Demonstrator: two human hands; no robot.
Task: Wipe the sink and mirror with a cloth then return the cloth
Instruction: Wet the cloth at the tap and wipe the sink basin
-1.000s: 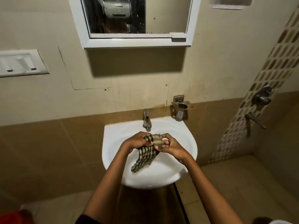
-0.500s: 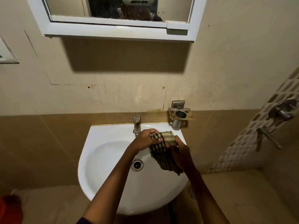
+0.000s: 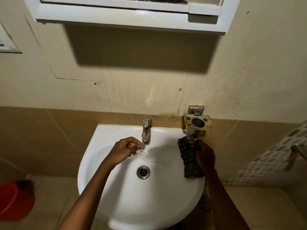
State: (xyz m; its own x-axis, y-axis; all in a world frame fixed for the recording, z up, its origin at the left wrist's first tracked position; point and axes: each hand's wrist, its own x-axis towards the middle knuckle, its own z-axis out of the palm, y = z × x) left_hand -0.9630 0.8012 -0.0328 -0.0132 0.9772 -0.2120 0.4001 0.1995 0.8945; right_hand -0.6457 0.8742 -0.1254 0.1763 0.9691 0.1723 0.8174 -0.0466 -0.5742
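Note:
A white wall-hung sink [image 3: 106, 193] fills the lower middle, with a metal drain [image 3: 143, 171] and a chrome tap [image 3: 146, 128] at its back. My right hand [image 3: 205, 156] is shut on a dark checked cloth [image 3: 188, 157], which hangs over the sink's right rim. My left hand [image 3: 123, 151] hovers over the basin just left of the tap's spout, fingers curled and holding nothing. Only the white lower frame of the mirror [image 3: 126, 15] shows at the top edge.
A rusty metal holder [image 3: 196, 122] is fixed to the wall right of the tap. A red bucket [image 3: 15, 200] stands on the floor at lower left. Shower fittings [image 3: 297, 151] stick out at the right edge. A white switch plate [image 3: 6, 42] sits at far left.
My left hand has let go of the cloth and moved left toward the tap. My right hand carried the cloth to the sink's right rim. The view tilted down and closer.

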